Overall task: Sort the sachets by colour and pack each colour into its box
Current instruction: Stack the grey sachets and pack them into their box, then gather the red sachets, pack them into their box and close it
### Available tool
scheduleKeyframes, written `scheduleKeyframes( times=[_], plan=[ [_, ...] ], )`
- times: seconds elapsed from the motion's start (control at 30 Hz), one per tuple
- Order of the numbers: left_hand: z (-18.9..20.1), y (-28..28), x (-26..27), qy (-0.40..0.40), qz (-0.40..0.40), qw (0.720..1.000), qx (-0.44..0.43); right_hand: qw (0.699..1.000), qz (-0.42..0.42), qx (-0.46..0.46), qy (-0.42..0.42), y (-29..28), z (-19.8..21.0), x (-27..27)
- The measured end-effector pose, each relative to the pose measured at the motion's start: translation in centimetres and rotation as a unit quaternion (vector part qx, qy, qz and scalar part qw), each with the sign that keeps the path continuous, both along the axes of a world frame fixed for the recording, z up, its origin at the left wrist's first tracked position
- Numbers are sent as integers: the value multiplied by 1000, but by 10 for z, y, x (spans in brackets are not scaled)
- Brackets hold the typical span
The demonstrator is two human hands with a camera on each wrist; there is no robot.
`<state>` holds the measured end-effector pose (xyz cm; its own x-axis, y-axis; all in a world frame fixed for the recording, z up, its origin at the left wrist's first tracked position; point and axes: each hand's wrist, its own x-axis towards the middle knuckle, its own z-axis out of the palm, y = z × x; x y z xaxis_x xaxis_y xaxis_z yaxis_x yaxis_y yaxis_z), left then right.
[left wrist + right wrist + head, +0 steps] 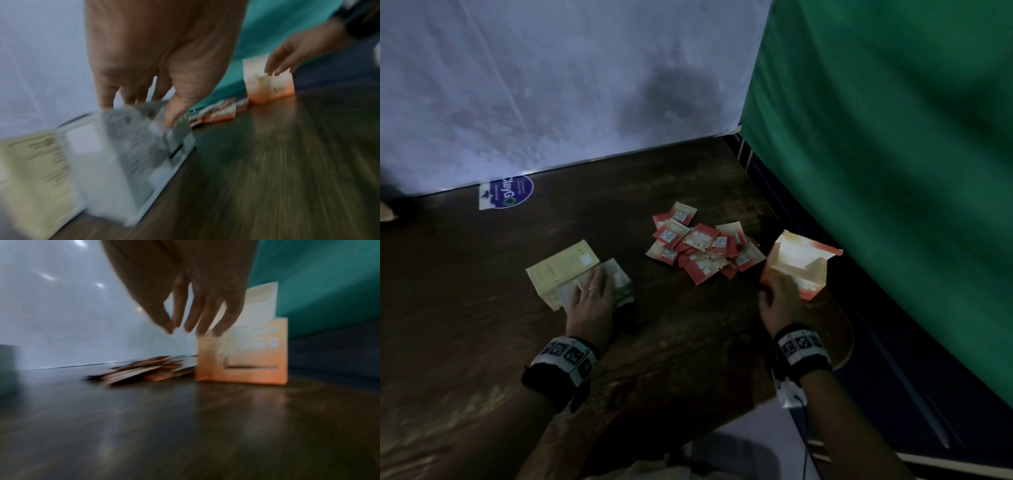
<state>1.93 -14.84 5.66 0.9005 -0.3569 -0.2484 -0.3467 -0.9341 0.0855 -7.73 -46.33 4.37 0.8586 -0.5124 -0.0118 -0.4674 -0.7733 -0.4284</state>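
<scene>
A pile of several red sachets (702, 246) (218, 113) (144, 369) lies on the dark wooden table (482, 325). An orange box (801, 263) (267, 87) (246, 361) stands to their right, its top flap up. My right hand (780, 298) (191, 331) (287, 53) hangs over its near corner with straight fingers touching the rim and holds nothing. At the left a pale grey box (623, 284) (123, 154) lies against a yellow box (561, 270) (37, 162). My left hand (592, 294) (137, 113) grips the grey box between fingers and thumb. Both wrist views are blurred.
A white sheet (551, 85) closes the back of the table and a green cloth (893, 171) hangs along its right side. A round blue sticker (512, 195) is stuck to the table at the back left. The table's near edge runs just behind my wrists.
</scene>
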Motion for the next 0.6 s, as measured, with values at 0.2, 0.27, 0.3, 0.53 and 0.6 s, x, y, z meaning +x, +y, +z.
scheduleKeyframes(
  times=[0.2,0.27,0.3,0.53,0.6],
  plan=[
    [28,-59,1,59,-106,987,-110,990,-67,-33,117,-44,-2,20],
    [24,-83,11,100,-132,980,-107,991,-58,-42,113,-38,-6,18],
    [20,-95,18,108,-139,979,-108,992,-58,-41,105,-33,-8,17],
    [-16,-175,78,113,-145,979,-93,993,-45,14,105,-1,-18,13],
    [-28,-193,91,101,-174,978,-57,993,-41,33,101,-1,-17,11]
  ],
)
